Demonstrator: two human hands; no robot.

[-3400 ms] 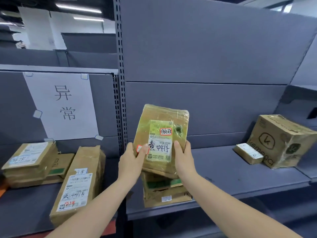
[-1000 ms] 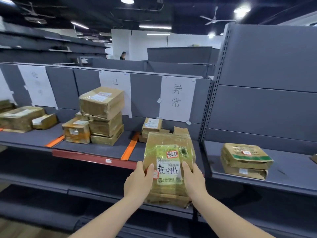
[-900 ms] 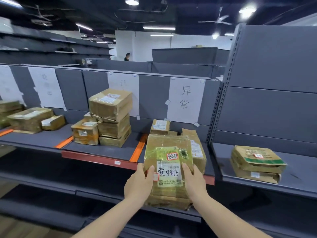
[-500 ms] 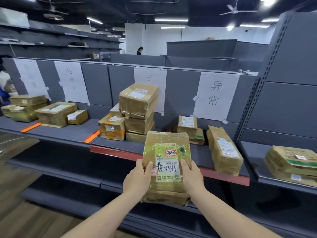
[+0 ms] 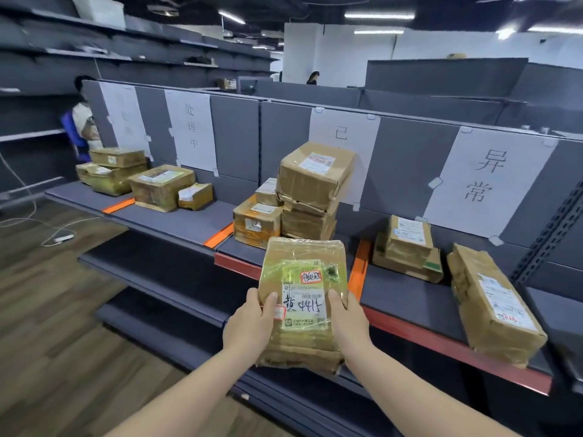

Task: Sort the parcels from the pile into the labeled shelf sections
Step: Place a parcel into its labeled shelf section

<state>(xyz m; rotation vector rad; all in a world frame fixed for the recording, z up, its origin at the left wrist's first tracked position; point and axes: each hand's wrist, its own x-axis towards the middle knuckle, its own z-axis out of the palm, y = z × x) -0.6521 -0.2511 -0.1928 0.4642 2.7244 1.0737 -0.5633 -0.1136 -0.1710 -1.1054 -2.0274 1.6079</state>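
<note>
I hold a flat brown parcel wrapped in clear tape, with a white and green label and a red-edged sticker, upright in front of the shelf. My left hand grips its left edge, thumb on the front. My right hand grips its right edge the same way. Paper labels hang on the shelf's back panel: one at the right, one in the middle, one at the left. Orange dividers split the shelf into sections.
A stack of boxes stands in the middle section, a long parcel and small boxes in the right one, more boxes at the left. A person stands far left. Cables lie on the wooden floor.
My view has swung left along the shelf while both hands kept the parcel. The left-hand sections and labels have come into sight, and the tall grey rack at the right has dropped out.
</note>
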